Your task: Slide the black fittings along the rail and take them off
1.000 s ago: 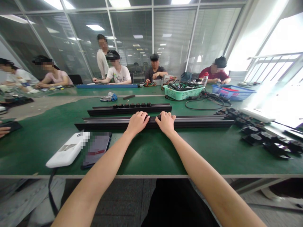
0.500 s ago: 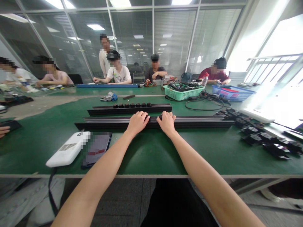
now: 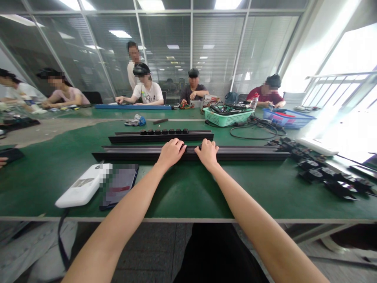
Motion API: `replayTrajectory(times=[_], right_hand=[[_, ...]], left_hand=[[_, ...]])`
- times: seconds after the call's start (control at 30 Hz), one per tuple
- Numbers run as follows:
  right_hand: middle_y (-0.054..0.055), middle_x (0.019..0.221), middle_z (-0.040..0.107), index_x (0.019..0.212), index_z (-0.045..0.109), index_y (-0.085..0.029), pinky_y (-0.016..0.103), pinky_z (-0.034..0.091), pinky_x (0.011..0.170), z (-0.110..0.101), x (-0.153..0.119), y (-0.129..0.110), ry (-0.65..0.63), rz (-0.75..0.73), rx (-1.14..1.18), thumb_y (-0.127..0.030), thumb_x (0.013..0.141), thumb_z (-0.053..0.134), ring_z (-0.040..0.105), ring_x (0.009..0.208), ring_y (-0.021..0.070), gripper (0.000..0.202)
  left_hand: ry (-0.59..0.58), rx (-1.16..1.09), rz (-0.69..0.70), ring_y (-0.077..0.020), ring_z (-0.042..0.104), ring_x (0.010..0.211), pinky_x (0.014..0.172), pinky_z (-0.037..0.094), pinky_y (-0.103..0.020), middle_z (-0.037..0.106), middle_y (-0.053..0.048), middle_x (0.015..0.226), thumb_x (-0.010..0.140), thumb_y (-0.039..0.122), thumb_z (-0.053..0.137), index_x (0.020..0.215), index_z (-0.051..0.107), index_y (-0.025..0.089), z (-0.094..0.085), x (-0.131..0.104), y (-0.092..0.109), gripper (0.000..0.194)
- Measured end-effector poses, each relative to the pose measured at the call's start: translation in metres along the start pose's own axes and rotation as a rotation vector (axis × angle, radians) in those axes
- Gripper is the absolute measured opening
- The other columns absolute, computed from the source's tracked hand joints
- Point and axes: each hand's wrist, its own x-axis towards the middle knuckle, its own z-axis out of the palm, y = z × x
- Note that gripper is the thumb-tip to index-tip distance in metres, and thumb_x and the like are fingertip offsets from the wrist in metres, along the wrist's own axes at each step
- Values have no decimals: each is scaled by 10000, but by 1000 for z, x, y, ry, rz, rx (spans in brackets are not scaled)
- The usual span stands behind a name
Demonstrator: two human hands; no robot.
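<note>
A long black grooved rail (image 3: 250,154) lies crosswise on the green table in front of me. My left hand (image 3: 172,151) rests over its middle, fingers curled down on a small black part (image 3: 184,148) that is mostly hidden. A short gap away, my right hand (image 3: 208,151) is closed in the same way over another small black part, barely showing by the thumb. Behind this rail is a shorter black rail (image 3: 132,138), with several black blocks (image 3: 164,132) in a row along it.
At front left lie a white power bank (image 3: 84,186) with a cable and a dark phone (image 3: 120,186). Several black parts (image 3: 321,169) are piled at right. Farther back stand a green basket (image 3: 228,116) and a blue basket (image 3: 290,118). Several people sit across the table.
Both hands keep their place on the rail. The view has shifted very slightly; nothing on the table has visibly moved.
</note>
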Motion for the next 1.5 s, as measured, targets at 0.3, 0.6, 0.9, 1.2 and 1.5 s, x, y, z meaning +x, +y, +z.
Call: replayTrajectory(times=[0.3, 0.6, 0.9, 1.2, 1.5], right_hand=[[161, 1162, 731, 1138, 592, -166, 471, 366, 981, -12, 16, 17, -198, -167, -96, -380, 1036, 538, 653, 1110, 328, 243], [118, 1128, 735, 1113, 609, -180, 392, 327, 951, -1, 9, 30, -87, -186, 40, -375, 1048, 516, 656, 1050, 274, 225], [152, 1174, 726, 1120, 620, -160, 402, 351, 955, -1, 6, 25, -53, -166, 8, -362, 1051, 516, 636, 1123, 312, 237], [125, 1135, 727, 1192, 550, -169, 388, 360, 914, -2, 5, 26, -34, -128, 67, -314, 1028, 547, 635, 1079, 301, 219], [132, 1112, 711, 1123, 574, -184, 368, 362, 850, -2, 5, 28, -14, -184, 33, -303, 1031, 531, 594, 1039, 295, 157]], left_hand=[[-3, 12, 6, -269, 649, 1052, 921, 530, -393, 693, -117, 1119, 1090, 381, 421, 1118, 696, 193, 0, 0, -1, 335], [-6, -3, -4, -268, 649, 1071, 939, 531, -396, 692, -114, 1121, 1093, 377, 402, 1129, 706, 203, -2, -1, 1, 352], [-11, -5, -7, -270, 649, 1066, 946, 530, -399, 695, -112, 1118, 1091, 380, 398, 1128, 708, 204, -2, 0, 1, 358], [-24, -4, -8, -273, 648, 1063, 946, 529, -403, 694, -115, 1110, 1091, 375, 398, 1125, 707, 196, -3, 0, 1, 358], [-20, -13, -7, -268, 647, 1074, 950, 521, -391, 698, -109, 1120, 1093, 382, 402, 1118, 706, 203, -3, 0, 2, 355]])
